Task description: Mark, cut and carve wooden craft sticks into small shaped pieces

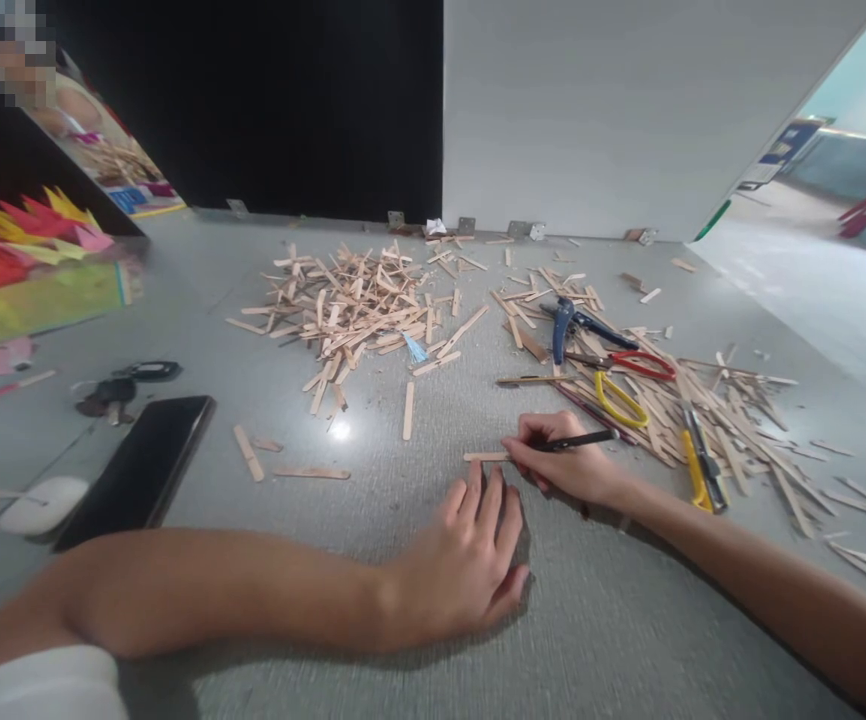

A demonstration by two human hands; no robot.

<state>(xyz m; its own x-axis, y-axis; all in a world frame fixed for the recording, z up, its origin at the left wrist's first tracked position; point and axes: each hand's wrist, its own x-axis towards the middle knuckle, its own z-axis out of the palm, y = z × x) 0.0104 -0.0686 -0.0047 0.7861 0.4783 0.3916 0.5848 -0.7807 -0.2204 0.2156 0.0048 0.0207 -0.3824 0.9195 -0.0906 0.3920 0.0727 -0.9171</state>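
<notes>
A flat wooden stick (484, 457) lies on the grey surface (365, 510), its left end bare and the rest running under the right hand (560, 458) at three o'clock. The right grip is narrow, closed around a black pen (587, 439) (how its tip meets the wood is hard to make out). The left hand (474, 550) rests at six o'clock from the stick, palm down; its grip is wide and holds nothing, fingertips at the stick's near edge, though I cannot tell whether they press it. Toward eleven o'clock spreads a heap of sticks (358, 310); toward one o'clock is a blue-handled tool (562, 330), and near three o'clock a yellow cutter (694, 470). A dark phone (140, 465) lies at nine o'clock.
</notes>
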